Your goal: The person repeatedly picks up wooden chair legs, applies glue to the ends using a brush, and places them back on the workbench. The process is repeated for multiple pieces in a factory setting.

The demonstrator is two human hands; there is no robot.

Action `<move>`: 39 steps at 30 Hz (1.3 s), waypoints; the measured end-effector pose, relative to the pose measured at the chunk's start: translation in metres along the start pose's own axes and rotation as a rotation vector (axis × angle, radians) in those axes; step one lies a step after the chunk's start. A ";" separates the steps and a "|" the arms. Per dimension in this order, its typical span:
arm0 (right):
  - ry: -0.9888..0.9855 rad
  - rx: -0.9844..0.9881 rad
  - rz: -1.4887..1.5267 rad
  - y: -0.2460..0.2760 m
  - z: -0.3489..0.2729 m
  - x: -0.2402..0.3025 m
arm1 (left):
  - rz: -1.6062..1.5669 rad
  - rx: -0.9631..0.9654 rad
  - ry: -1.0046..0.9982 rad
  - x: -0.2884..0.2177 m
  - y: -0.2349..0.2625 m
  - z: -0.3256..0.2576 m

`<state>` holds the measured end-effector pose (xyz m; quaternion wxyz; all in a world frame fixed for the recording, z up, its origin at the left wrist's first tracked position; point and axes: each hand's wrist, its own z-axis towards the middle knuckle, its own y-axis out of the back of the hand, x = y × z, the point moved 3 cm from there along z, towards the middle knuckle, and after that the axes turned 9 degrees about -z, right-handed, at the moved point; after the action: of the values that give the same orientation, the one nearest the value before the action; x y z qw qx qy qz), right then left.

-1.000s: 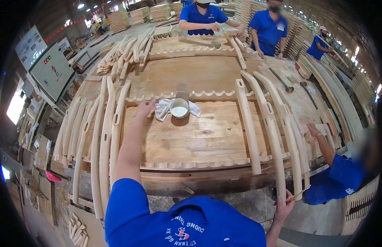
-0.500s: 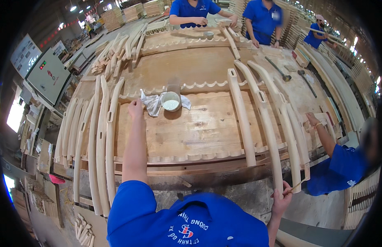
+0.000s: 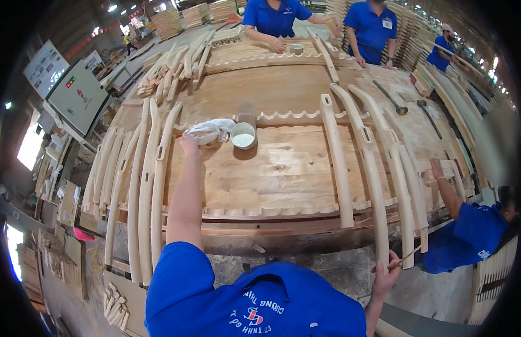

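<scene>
My left hand is closed on a crumpled white cloth, my arm stretched over the worktable. Just right of the cloth stands a small round cup with white liquid in it. Down at the near edge, my right hand is closed around a thin stick, which points up and to the right; its tip is too small to make out. That hand is beside the lower end of a long curved wooden piece with a slot in it.
More slotted wooden pieces lie at the left. Scalloped wooden strips run across the table. Two hammers lie at the far right. A co-worker's arm reaches in from the right; other workers in blue stand beyond the table.
My left hand has taken hold of the white cloth, which is now bunched up left of the cup. The right hand stays by the wooden piece's end with the stick. The view has shifted slightly.
</scene>
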<state>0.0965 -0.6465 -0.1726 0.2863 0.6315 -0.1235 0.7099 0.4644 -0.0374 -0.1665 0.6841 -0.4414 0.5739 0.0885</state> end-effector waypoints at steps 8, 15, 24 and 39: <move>0.025 0.010 -0.024 0.003 0.002 -0.001 | -0.126 -0.169 -0.299 -0.190 0.055 -0.009; -0.036 0.108 -0.012 0.003 0.006 0.005 | 0.817 0.063 -0.633 -0.306 0.100 -0.094; 0.043 0.092 0.080 0.008 0.013 0.005 | 0.043 0.510 0.020 -0.160 -0.048 -0.198; -0.030 0.054 0.192 0.027 0.034 0.065 | 0.938 1.113 -0.263 0.109 -0.334 -0.309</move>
<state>0.1071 -0.6700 -0.0991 0.1979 0.6349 -0.1686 0.7275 0.4906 -0.4962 -0.0783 0.7602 0.2768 0.5754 0.1194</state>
